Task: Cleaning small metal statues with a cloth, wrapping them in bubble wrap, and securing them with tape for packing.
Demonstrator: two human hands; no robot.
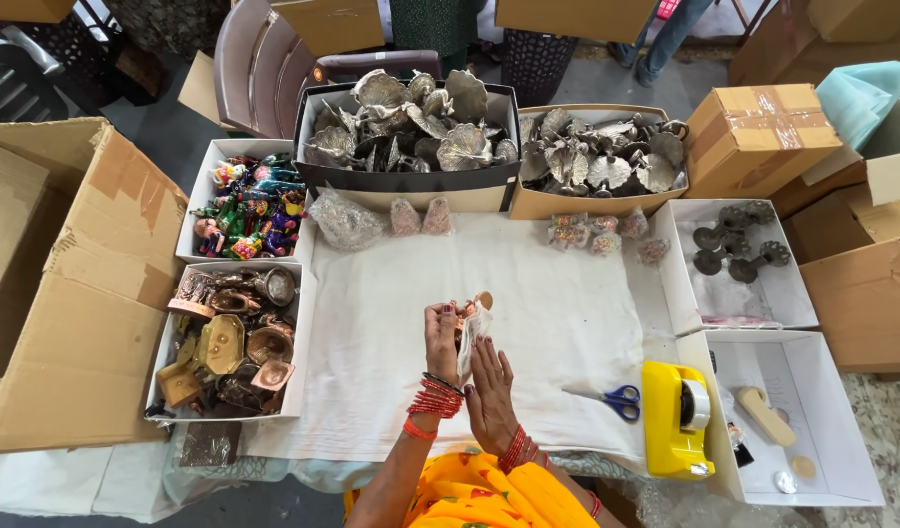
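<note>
My left hand (440, 337) is raised over the white cloth (528, 293) and pinches a small clear plastic pouch (472, 328) with a little coppery figurine in it. My right hand (489, 391) lies flat against the pouch's lower side, fingers stretched upward and together. Red bangles ring both wrists. Blue-handled scissors (611, 398) lie on the cloth just right of my right hand. A yellow tape dispenser (675, 418) stands beyond them.
Boxes ring the cloth: silver leaf-shaped metal pieces (411, 127) at the back, colourful figurines (249, 210) and brass items (230, 342) at left, dark metal stands (734, 244) at right. Filled pouches (592, 233) lie along the back. Cardboard cartons (78, 284) flank both sides.
</note>
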